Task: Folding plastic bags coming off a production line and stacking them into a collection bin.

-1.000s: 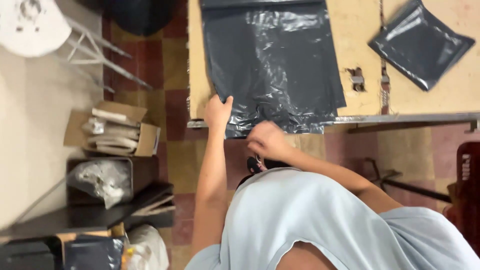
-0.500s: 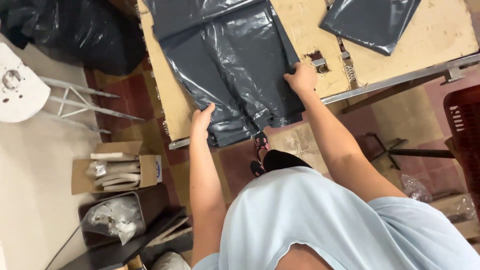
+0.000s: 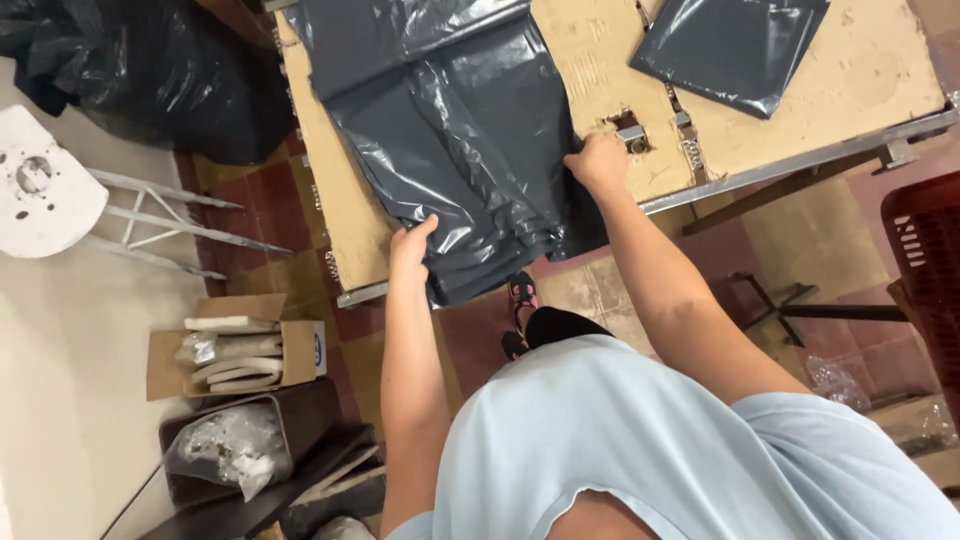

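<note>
1. While both hands are working at the near edge of the wooden table, the step in hand looks to be squaring up a stack of dark grey plastic bags.
2. Left hand: it is gripping the stack's near left corner, fingers curling over the plastic where the bags are hanging off the table edge.
3. Right hand: it is closing on the stack's right edge, knuckles up, just beside a metal fitting set in a notch of the table.
4. Stack position: it is lying between the two hands and stretching away from them across the table.
5. Next move, as a judgement: both hands need to be pulling evenly so the slippery layers are staying aligned.
6. Beyond the right hand, a separate folded bag is lying well apart.
</note>
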